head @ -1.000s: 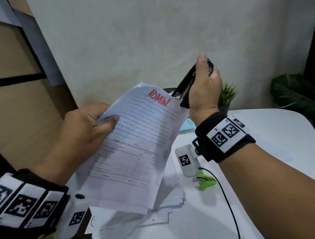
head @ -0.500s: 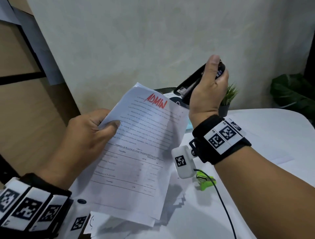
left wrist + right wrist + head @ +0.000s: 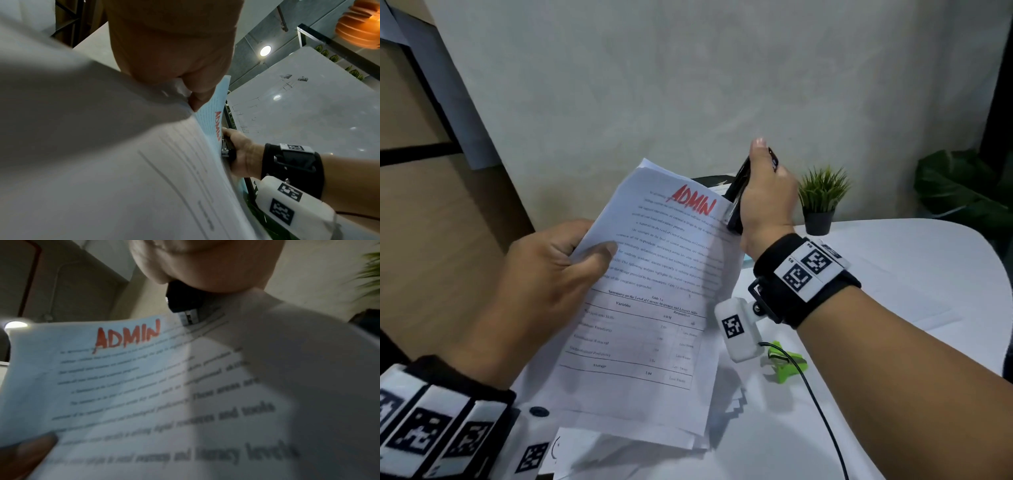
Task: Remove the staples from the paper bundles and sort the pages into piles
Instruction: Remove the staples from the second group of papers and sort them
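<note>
My left hand [image 3: 541,274] grips a paper bundle [image 3: 654,301] by its left edge, thumb on the top page, which bears a red "ADMIN" [image 3: 697,200]. The bundle [image 3: 144,386] is held up over the table. My right hand [image 3: 765,202] grips a black stapler [image 3: 738,195] upright, and its nose [image 3: 186,311] meets the bundle's top right corner. In the left wrist view the stapler's metal tip [image 3: 225,148] sits against the page edge beside the right hand [image 3: 239,152].
Loose white pages [image 3: 619,448] lie on the white table [image 3: 893,308] under the bundle. A green staple remover [image 3: 787,365] lies near my right wrist. A small potted plant [image 3: 820,202] stands at the back, with larger leaves [image 3: 962,192] at the far right.
The stapler was away from the paper half a second ago. My right hand has brought it back down onto the bundle's top right corner. The left hand keeps its grip.
</note>
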{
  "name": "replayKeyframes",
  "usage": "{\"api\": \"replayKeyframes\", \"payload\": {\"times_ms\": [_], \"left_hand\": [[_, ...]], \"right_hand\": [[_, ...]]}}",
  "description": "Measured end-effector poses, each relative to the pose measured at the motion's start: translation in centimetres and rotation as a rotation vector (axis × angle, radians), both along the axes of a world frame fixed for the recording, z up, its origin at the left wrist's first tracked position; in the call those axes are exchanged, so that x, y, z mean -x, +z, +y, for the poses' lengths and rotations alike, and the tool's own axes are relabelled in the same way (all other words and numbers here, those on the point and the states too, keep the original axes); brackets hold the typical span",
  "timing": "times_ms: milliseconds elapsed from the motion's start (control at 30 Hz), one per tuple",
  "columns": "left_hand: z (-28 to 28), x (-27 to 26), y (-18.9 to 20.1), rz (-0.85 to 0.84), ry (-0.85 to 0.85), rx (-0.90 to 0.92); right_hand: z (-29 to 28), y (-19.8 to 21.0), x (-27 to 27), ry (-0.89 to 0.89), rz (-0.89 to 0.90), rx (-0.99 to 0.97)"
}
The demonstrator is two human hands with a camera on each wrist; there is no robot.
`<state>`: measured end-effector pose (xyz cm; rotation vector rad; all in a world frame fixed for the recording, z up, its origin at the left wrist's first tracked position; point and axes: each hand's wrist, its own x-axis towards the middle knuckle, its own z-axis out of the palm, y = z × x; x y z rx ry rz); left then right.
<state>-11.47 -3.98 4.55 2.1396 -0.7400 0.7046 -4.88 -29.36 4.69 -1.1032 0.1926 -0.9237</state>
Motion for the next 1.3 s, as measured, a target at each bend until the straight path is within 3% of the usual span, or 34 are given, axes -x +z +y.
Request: {"api": "replayKeyframes", "payload": {"times_ms": [100,167,300,400,467,533,600,667,733,833,900,967,1033,1067,1133,1233,1300], "left_hand": [[0.0,-0.3,-0.4,-0.001,-0.017,-0.007],[0.0,-1.0,-0.9,0.012,-0.016,-0.058],[0.3,-2.8,-1.7,0.069,0.051,-0.082],[2.2,-3.8,-2.7,0.227,-0.028,0.198],[4.0,-4.5,-3.1,0.353,-0.027,0.36],[5.4,-5.4,-3.5,0.435,0.031,0.438],[6.2,-5.8,-3.7,0.516,0.05,0.55],[6.4,-6.2,-4.0,0.595,0.064,0.624],[6.2,-6.1,-4.1,0.655,0.045,0.67],[5.6,-6.7,-4.4,0.726,0.022,0.763],[4.3,-6.3,-4.0,0.744,-0.039,0.814],[3.2,-6.7,-4.1,0.751,-0.101,0.869],[1.0,-6.4,-3.7,0.77,-0.198,0.919],[-0.1,-6.2,-3.4,0.796,-0.252,0.933],[-2.8,-5.5,-2.9,0.846,-0.272,0.929],[-6.2,-4.3,-2.3,0.867,-0.246,0.707],[-6.7,-4.1,-2.1,0.817,-0.097,0.262]], "right_hand": [[0.1,-0.3,-0.5,-0.042,-0.005,0.027],[-0.1,-0.9,-1.6,0.016,0.092,0.018],[-0.7,-2.3,-3.5,0.365,0.338,-0.071],[-2.3,-4.0,-4.1,0.536,0.6,0.06],[-3.7,-5.9,-4.4,0.573,0.87,0.362],[-4.4,-7.5,-4.6,0.529,1.15,0.951],[-4.0,-8.9,-4.5,0.425,1.285,1.489],[-3.7,-10.3,-4.9,0.403,1.292,1.751],[-3.7,-10.9,-5.0,0.4,1.272,1.832],[-4.5,-9.8,-4.2,0.358,1.229,1.809],[-5.5,-7.5,-3.0,0.295,1.076,1.723],[-6.1,-4.6,-0.3,0.439,0.856,1.287],[-6.3,-2.4,3.3,0.759,0.695,0.706],[-6.4,-1.9,5.0,0.839,0.639,0.616],[-7.4,-2.7,7.1,0.832,0.563,0.531],[-11.0,-4.2,8.1,0.581,0.566,0.397],[-14.8,-5.1,8.5,0.394,0.578,0.344]]}}
